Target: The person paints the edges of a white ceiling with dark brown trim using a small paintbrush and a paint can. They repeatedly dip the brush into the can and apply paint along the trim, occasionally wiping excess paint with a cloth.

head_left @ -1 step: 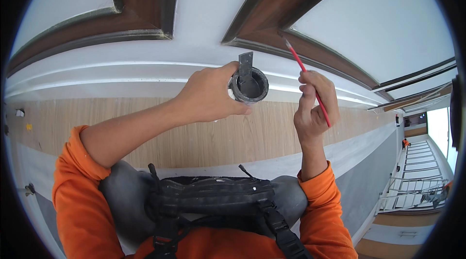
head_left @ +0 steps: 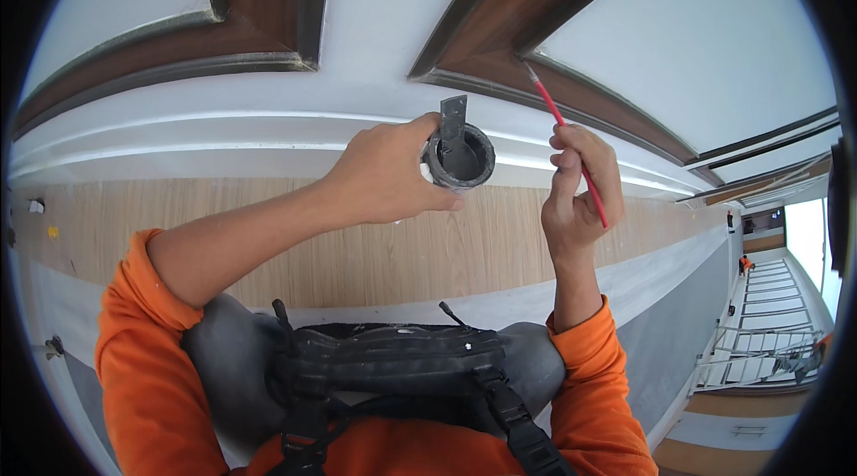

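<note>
- Slim red-handled brush (head_left: 551,105), pinched by right hand (head_left: 568,195), slants forward-left; tip near brown wooden frame (head_left: 486,67) (contact unclear).
- Left hand (head_left: 384,171) clasps round dark-rimmed can (head_left: 487,157).

Qtys are 2 hands (head_left: 393,172), 1 brush (head_left: 550,101), 1 cup (head_left: 488,160), 1 pc. strip (head_left: 453,117), 1 bag (head_left: 393,360).

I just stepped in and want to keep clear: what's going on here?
A person in orange sleeves holds a small cup in the left grip, with grey contents and a flat dark strip sticking up from it. The right grip holds a thin red-handled brush pointing at a brown frame; whether its tip touches is hard to tell.
</note>
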`<action>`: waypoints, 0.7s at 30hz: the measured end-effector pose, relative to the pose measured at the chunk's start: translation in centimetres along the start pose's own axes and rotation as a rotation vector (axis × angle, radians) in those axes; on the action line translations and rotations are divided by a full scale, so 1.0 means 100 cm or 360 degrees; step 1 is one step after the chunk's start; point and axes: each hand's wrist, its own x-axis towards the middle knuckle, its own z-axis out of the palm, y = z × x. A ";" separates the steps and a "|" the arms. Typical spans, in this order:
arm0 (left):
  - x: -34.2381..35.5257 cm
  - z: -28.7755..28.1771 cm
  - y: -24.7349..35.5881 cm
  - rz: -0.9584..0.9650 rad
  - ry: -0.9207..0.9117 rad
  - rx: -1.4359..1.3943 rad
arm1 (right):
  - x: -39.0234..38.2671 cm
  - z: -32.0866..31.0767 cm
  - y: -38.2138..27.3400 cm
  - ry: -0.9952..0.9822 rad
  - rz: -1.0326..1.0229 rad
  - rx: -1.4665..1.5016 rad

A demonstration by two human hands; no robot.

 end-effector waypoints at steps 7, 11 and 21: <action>-0.008 -0.003 0.003 -0.0002 0.0009 -0.0023 | 0.007 -0.004 -0.016 0.0015 -0.0087 -0.0044; -0.009 -0.007 0.008 -0.0033 -0.0012 0.0021 | 0.013 0.004 -0.021 -0.0096 -0.0304 -0.0322; -0.013 -0.006 0.010 -0.0020 -0.0003 0.0047 | 0.015 0.010 -0.030 -0.0085 -0.0278 -0.0411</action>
